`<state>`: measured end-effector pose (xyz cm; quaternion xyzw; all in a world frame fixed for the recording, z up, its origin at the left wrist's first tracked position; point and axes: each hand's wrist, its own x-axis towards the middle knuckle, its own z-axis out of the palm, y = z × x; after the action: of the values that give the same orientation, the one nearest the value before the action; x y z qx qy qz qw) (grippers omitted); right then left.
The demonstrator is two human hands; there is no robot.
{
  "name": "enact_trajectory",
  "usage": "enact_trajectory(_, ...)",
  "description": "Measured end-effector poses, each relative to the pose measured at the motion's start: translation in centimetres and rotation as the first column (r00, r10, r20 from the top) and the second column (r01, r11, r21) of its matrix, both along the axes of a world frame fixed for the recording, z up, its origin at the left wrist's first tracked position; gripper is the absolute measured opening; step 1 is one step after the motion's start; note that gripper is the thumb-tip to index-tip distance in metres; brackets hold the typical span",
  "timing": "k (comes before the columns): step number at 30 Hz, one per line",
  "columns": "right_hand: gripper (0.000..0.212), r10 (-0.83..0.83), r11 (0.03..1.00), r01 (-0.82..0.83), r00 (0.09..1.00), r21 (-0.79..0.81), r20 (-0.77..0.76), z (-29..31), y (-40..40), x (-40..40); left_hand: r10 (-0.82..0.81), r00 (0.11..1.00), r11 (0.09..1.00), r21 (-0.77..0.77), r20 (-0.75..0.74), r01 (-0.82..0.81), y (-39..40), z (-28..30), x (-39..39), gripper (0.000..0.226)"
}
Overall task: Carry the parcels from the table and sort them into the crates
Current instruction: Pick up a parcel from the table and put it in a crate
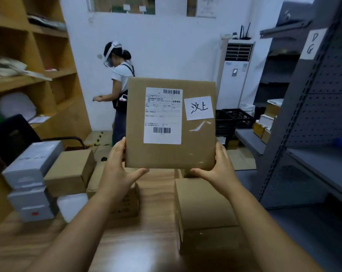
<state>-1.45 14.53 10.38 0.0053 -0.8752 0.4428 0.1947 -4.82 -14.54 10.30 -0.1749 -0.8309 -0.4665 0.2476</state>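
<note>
A white slip (199, 108) on the held parcel (171, 152) reads "汶上"; a paper sign (313, 43) on the grey rack (296, 107) reads "D G".

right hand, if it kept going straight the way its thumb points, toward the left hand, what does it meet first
The right hand grips the held parcel at its lower right corner, thumb pointing along the bottom edge. Going on that way, it would most likely meet the left hand's thumb under the same edge; nothing shows in the gap between them.

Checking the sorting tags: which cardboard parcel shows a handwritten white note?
The flat parcel held up by both hands, note beside its shipping label; the table's boxes show none.
</note>
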Motion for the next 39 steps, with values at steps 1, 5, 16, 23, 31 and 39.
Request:
enact_trajectory(1,0.123,0.001,1.000,-0.001,1.000,-0.005,-0.024,0.5,-0.5,0.1,0.002,1.000,1.000,0.006,-0.018,-0.002,-0.4,0.4,-0.1,0.104)
enact_trajectory(5,0.120,-0.009,1.000,0.010,0.996,0.010,-0.087,1.8,-1.9,0.7,-0.008,0.997,1.000,0.016,-0.074,0.010,-1.7,1.2,0.0,0.106)
enact_trajectory(16,0.116,-0.059,0.998,0.060,0.996,0.010,-0.074,1.6,-4.6,1.9,-0.084,0.995,0.996,0.022,-0.052,0.086,-3.8,0.5,-0.9,0.105)
enact_trajectory(23,0.118,-0.075,0.997,0.076,0.995,0.013,-0.068,1.1,-5.3,2.3,-0.083,0.995,0.996,0.020,-0.049,0.085,-4.4,-0.2,-1.0,0.106)
enact_trajectory(31,0.113,0.043,0.999,-0.040,0.992,0.028,-0.118,1.5,-6.0,-0.6,0.007,0.999,1.000,0.028,-0.039,-0.006,-6.1,0.1,-1.2,0.107)
enact_trajectory(39,0.125,0.300,0.954,-0.298,0.947,0.031,-0.114,1.4,-10.0,-6.3,0.273,0.962,0.960,0.065,-0.021,-0.271,-9.4,0.9,2.3,0.102)
